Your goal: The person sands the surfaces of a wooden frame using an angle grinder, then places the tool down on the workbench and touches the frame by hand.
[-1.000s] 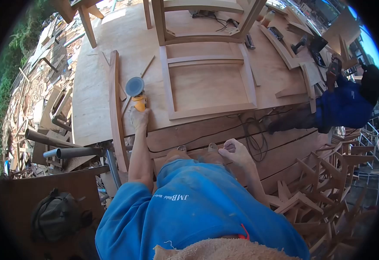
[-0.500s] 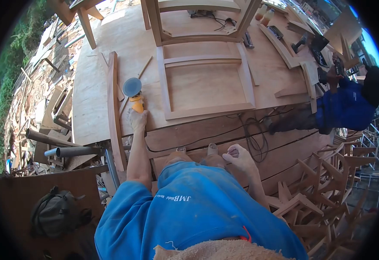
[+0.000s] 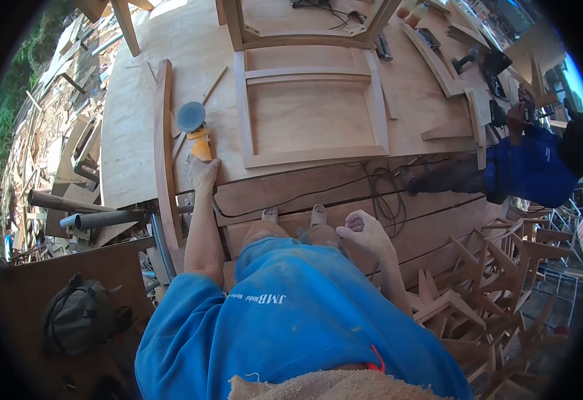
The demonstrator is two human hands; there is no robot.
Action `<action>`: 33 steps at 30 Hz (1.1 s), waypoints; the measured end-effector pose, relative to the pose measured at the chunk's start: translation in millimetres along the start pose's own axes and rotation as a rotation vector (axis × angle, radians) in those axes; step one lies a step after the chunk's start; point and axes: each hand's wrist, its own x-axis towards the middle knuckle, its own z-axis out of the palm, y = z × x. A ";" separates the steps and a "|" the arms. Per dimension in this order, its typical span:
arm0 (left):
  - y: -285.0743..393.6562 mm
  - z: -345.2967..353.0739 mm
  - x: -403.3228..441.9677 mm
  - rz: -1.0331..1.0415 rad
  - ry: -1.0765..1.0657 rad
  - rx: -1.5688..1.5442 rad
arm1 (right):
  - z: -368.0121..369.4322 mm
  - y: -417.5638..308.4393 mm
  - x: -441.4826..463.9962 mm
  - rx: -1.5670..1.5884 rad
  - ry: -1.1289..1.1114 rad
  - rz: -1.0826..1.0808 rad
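My left hand is wrapped round the yellow body of a disc sander at the table's near edge. Its round grey disc faces up. Just left of the sander is a long wooden beam that overhangs the edge. A wooden frame with a crossbar lies flat to the right of the sander. My right hand hangs in front of my body, apart from the table. Its fingers are curled in loosely, and I see nothing in them.
An upright wooden frame stands beyond the flat one. A black cable lies coiled on the plank floor. At right a co-worker in blue handles a dark tool. Wooden chair-like parts are piled at lower right; pipes jut out at left.
The view has shifted slightly, so the table and frames sit a little higher and further left. My left hand still grips the sander; my right hand stays curled.
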 end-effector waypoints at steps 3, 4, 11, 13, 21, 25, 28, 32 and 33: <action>-1.7 2.0 2.6 -0.046 0.005 -0.029 | 0.0 8.1 -1.6 0.011 0.005 0.008; -1.5 1.0 -2.0 -0.033 0.024 -0.010 | 0.6 12.8 -1.3 0.020 0.009 0.012; 55.0 -25.1 -68.1 0.212 0.168 0.016 | -6.8 33.3 -0.1 0.034 0.022 0.046; 72.9 -18.8 -81.3 0.338 0.126 0.001 | -8.5 41.8 4.8 0.030 0.014 0.055; 120.7 42.8 -99.6 0.316 -0.039 -0.068 | -47.3 61.4 20.5 0.013 0.102 0.006; 125.3 65.3 -109.1 0.192 -0.164 0.066 | -70.9 86.2 23.8 0.003 0.115 0.000; 121.6 68.2 -108.8 0.157 -0.218 0.145 | -87.5 98.0 31.5 -0.032 0.083 0.018; 115.2 70.8 -103.1 0.141 -0.245 0.137 | -112.0 96.2 48.2 -0.056 0.043 0.010; 114.5 71.1 -102.7 0.136 -0.250 0.129 | -117.9 95.1 53.8 -0.074 0.036 0.004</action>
